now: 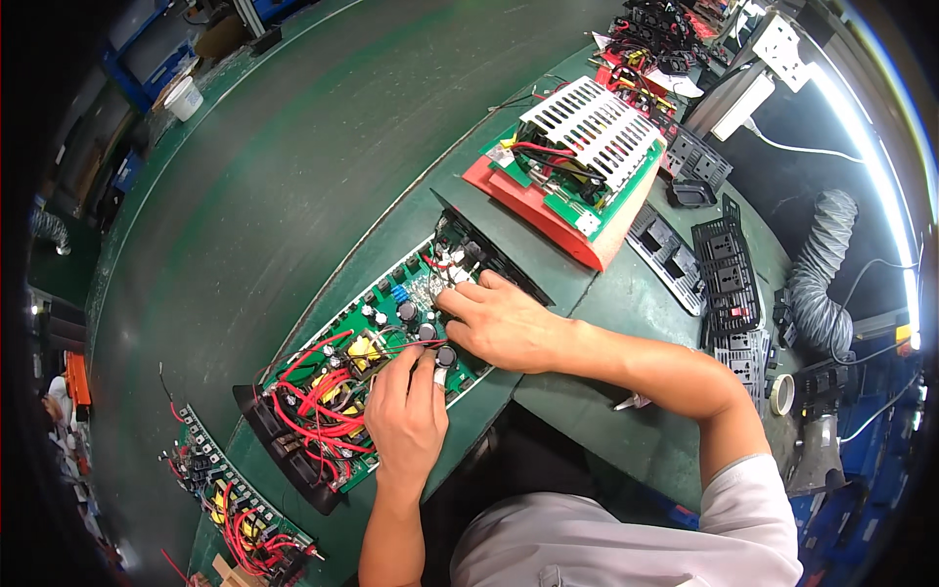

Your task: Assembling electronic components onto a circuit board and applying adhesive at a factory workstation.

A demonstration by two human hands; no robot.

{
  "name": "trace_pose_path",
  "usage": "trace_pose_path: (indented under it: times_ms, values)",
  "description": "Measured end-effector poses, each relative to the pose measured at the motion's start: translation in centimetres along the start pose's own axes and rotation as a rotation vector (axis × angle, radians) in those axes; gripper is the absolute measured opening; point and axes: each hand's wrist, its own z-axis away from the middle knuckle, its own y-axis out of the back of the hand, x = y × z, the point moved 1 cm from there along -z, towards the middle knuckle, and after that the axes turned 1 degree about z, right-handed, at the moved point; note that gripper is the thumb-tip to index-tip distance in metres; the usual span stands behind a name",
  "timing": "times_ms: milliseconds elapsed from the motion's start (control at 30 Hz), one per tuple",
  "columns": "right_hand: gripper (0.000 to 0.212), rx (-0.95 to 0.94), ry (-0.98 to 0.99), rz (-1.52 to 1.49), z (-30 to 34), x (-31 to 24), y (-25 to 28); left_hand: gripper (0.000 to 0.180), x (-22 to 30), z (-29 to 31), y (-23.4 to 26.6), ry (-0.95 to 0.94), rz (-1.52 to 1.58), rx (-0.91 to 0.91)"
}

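Note:
A long green circuit board [377,318] lies in front of me at a slant, with black end panels [313,445] at its near left and far right ends. My left hand [406,406] is over its middle, fingers drawn together beside black round capacitors [446,357]. My right hand [504,323] reaches in from the right, its fingers curled onto the board near small white connectors [460,262]. Thin red and black wires [406,343] run between the two hands' fingertips. What either hand pinches is hidden by the fingers. Thick red wires [318,406] bunch at the board's left part.
Another wired board [235,509] lies at the lower left. Beyond my right hand, a board under a slotted white metal cover [592,132] rests on a red block [533,215]. Black socket panels [726,274], a tape roll [782,394] and a flexible duct [824,264] are at right.

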Motion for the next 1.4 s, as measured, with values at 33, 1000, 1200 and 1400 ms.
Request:
trace_pose_path:
  times_ms: [33,1000,1200,1400]
  values:
    - [0.013,0.038,0.013,-0.005,0.0,0.1,-0.1,0.030,0.0,0.0,0.0,0.003,0.005,-0.003]
    - [0.008,-0.193,-0.066,-0.017,-2.2,0.4,-0.2,0.029,0.0,0.0,0.0,-0.004,0.007,0.007]
    - [0.015,-0.198,-0.057,0.037,0.3,0.5,2.7,0.027,1.0,-0.3,-0.1,0.005,0.034,0.032]
    - [0.054,-0.052,-0.349,-0.311,12.9,-2.4,13.0,0.026,0.2,0.7,-0.2,-0.028,0.027,0.028]
